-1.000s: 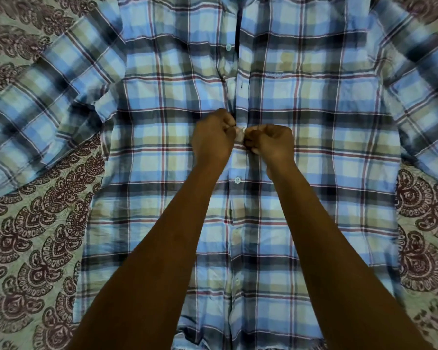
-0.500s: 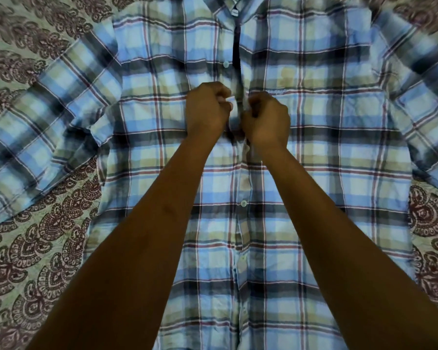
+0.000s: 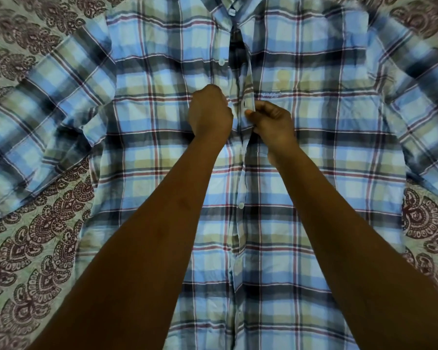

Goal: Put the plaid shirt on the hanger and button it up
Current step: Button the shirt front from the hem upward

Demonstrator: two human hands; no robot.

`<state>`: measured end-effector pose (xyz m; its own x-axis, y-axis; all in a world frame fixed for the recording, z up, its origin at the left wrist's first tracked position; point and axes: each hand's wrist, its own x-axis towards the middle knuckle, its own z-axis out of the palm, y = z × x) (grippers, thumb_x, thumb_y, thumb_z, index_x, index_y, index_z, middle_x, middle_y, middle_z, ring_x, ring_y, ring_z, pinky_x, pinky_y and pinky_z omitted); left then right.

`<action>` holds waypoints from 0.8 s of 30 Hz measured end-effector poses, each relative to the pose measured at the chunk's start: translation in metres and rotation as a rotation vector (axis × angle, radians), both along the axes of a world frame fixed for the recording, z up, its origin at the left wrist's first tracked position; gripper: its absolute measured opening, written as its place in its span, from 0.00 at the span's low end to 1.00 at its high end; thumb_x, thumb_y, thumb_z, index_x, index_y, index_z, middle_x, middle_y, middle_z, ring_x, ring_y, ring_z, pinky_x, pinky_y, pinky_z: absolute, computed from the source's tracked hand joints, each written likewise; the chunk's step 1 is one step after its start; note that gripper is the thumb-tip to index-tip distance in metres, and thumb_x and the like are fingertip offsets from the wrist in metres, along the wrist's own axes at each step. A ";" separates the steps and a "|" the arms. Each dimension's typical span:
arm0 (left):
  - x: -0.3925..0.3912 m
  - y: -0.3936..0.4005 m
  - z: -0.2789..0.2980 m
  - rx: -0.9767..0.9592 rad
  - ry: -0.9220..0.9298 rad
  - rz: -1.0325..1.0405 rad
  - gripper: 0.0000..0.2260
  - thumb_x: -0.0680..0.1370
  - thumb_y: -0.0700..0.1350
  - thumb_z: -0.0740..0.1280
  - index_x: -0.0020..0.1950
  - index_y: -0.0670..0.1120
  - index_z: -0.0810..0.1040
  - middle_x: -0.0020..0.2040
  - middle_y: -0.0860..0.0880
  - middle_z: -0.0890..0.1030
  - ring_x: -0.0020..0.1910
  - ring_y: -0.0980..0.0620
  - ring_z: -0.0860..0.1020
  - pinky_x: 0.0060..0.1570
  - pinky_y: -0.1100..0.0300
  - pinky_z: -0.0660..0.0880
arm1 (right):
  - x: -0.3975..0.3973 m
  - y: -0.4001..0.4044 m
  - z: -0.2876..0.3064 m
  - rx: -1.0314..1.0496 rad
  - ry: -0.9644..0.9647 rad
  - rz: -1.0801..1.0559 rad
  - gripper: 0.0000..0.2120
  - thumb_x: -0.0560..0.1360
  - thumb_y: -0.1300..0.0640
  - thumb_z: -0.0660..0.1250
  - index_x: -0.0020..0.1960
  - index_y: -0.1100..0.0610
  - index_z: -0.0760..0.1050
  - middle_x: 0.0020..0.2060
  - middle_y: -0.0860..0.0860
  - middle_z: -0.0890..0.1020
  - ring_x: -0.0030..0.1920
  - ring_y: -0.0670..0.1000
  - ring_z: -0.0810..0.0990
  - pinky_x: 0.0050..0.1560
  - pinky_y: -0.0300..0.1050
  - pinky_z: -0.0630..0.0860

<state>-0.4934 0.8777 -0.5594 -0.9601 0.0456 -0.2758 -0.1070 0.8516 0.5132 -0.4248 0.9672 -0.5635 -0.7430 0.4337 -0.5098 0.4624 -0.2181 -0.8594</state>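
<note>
The blue, green and maroon plaid shirt [image 3: 314,152] lies front up, spread flat, with its sleeves out to both sides. Its front is closed from the lower hem up to a white button [image 3: 241,205]; above my hands the placket gapes dark, with a loose button [image 3: 221,62] on the left edge. My left hand [image 3: 209,112] is curled on the left front edge at chest height. My right hand [image 3: 272,121] pinches the buttonhole strip, thumb on top. The two hands are almost touching. No hanger shows; the collar [image 3: 228,8] is at the top edge.
A pale bedspread with maroon paisley print [image 3: 36,248] lies under the shirt and shows at the left, the right [image 3: 430,223] and the top corners. The left sleeve [image 3: 36,117] and right sleeve [image 3: 420,97] spread outwards over it.
Both hands have moved up the placket from the middle of the shirt to chest height. One more stretch of the front below them now lies closed.
</note>
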 end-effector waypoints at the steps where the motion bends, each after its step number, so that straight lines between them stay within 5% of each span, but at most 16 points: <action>1: -0.001 0.000 0.001 0.012 -0.019 0.004 0.07 0.74 0.37 0.68 0.51 0.42 0.80 0.52 0.45 0.82 0.51 0.48 0.80 0.45 0.59 0.75 | 0.000 0.000 -0.001 0.000 0.005 -0.002 0.07 0.75 0.66 0.65 0.43 0.55 0.78 0.39 0.48 0.80 0.40 0.43 0.78 0.47 0.35 0.75; 6: -0.005 -0.006 0.004 0.204 -0.086 0.096 0.06 0.73 0.36 0.68 0.38 0.46 0.81 0.44 0.48 0.84 0.45 0.51 0.82 0.39 0.67 0.75 | 0.001 -0.001 -0.002 0.028 0.008 -0.005 0.10 0.75 0.67 0.64 0.56 0.67 0.77 0.51 0.60 0.82 0.50 0.51 0.79 0.59 0.45 0.75; 9: 0.002 -0.001 0.008 0.337 -0.055 0.119 0.05 0.72 0.35 0.68 0.40 0.44 0.83 0.44 0.46 0.84 0.44 0.49 0.82 0.49 0.59 0.79 | 0.003 0.000 -0.001 0.025 0.043 0.034 0.12 0.75 0.68 0.63 0.58 0.67 0.76 0.55 0.62 0.80 0.51 0.51 0.78 0.58 0.44 0.75; 17: 0.001 0.013 0.014 0.191 -0.013 0.066 0.04 0.73 0.40 0.69 0.44 0.46 0.83 0.44 0.49 0.84 0.44 0.53 0.81 0.42 0.66 0.74 | 0.004 0.002 -0.003 0.026 0.037 0.045 0.13 0.76 0.66 0.64 0.60 0.65 0.76 0.56 0.58 0.81 0.46 0.43 0.78 0.47 0.28 0.75; 24: 0.001 0.016 0.008 0.213 -0.048 0.102 0.03 0.72 0.41 0.70 0.44 0.46 0.83 0.44 0.47 0.84 0.44 0.51 0.82 0.46 0.61 0.79 | 0.003 0.002 -0.005 0.014 0.016 0.009 0.13 0.75 0.66 0.64 0.59 0.65 0.76 0.54 0.55 0.81 0.51 0.47 0.78 0.47 0.29 0.76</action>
<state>-0.4923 0.8932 -0.5514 -0.9487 0.0111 -0.3161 -0.2157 0.7082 0.6723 -0.4219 0.9688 -0.5684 -0.7549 0.4341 -0.4915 0.4501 -0.2021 -0.8698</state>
